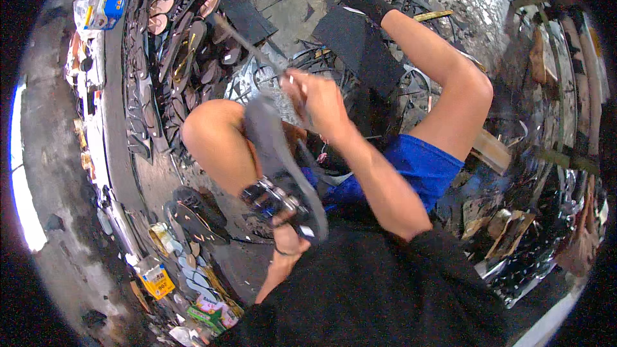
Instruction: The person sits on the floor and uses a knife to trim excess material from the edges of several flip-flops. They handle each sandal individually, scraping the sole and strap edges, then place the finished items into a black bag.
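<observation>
My left hand (288,234) is closed round the strap end of a dark sandal (273,138), which has a thick grey-edged sole and shiny buckles on its straps. The sandal is held tilted above my lap, its toe pointing away from me. Beside the toe, my right hand (316,101) is closed on a long thin tool (247,42), whose grey shaft reaches up and left. Motion blurs the tool, so I cannot make out its exact kind. Whether the tool touches the sandal I cannot tell.
Rows of sandals and soles (180,58) line the floor at the left. Black sheet pieces (363,51) and scraps lie ahead. A blue-and-yellow box (109,9) stands far left, a yellow box (156,279) near left. A wooden block (491,152) lies right of my leg.
</observation>
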`<state>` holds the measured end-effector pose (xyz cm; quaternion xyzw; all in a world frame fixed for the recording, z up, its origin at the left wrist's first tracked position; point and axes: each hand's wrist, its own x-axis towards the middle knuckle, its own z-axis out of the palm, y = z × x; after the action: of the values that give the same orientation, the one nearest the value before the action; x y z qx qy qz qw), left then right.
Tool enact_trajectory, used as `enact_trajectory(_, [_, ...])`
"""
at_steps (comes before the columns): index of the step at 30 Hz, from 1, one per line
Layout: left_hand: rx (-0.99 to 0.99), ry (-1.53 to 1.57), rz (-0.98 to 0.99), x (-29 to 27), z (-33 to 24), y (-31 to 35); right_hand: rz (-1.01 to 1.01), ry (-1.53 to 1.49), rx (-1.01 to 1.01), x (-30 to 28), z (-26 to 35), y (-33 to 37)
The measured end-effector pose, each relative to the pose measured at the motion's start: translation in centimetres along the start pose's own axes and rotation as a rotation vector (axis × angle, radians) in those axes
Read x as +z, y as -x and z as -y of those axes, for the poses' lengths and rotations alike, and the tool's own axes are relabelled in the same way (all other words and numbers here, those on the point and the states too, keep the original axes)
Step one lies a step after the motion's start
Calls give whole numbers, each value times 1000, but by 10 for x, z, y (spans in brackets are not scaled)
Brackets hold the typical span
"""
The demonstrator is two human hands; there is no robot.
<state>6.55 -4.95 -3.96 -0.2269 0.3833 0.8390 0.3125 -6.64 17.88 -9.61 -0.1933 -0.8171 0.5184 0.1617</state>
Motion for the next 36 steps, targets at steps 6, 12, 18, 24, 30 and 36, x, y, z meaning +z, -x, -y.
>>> enact_trajectory(6, [-152,-785,231,-36,-27,13,429,-473,495,-82,50,14])
enact_trajectory(12, [285,-649,218,128,-110,-62,121,-582,38,-84,94,47])
enact_trajectory(18, [220,-397,58,126,-158,-50,171,-186,-72,-124,63,128])
enact_trajectory(24, [197,-502,-176,114,-131,-39,260,-196,-81,-104,54,161])
enact_trajectory(30, [82,-519,15,114,-127,-33,71,-106,-180,-81,85,88])
enact_trajectory(36, [285,-656,133,112,-174,-43,127,-144,-140,-107,80,78])
